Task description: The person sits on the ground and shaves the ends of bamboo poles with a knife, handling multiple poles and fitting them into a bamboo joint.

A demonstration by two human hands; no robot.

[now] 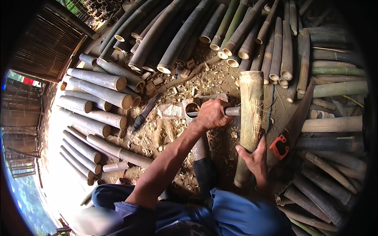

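A pale, upright bamboo section (250, 106) stands in front of me, its surface scraped and fibrous along the right side. My right hand (255, 157) is closed round its lower part, thumb across the front. My left hand (212, 114) is wrapped round a tool with a grey cylindrical handle (233, 111), whose end meets the bamboo's left side. The rest of that tool is hidden, so its kind cannot be told. Just left of my left hand lies a short, pale bamboo piece (172, 111), near a hollow bamboo end (193, 107).
A dark-handled blade (145, 113) lies among shavings (157, 131) on the ground. At right rests a saw with an orange-red handle (279, 147). Cut bamboo poles are stacked at left (98, 80), at the back (185, 35) and at right (332, 125). My blue-trousered knees frame the near side.
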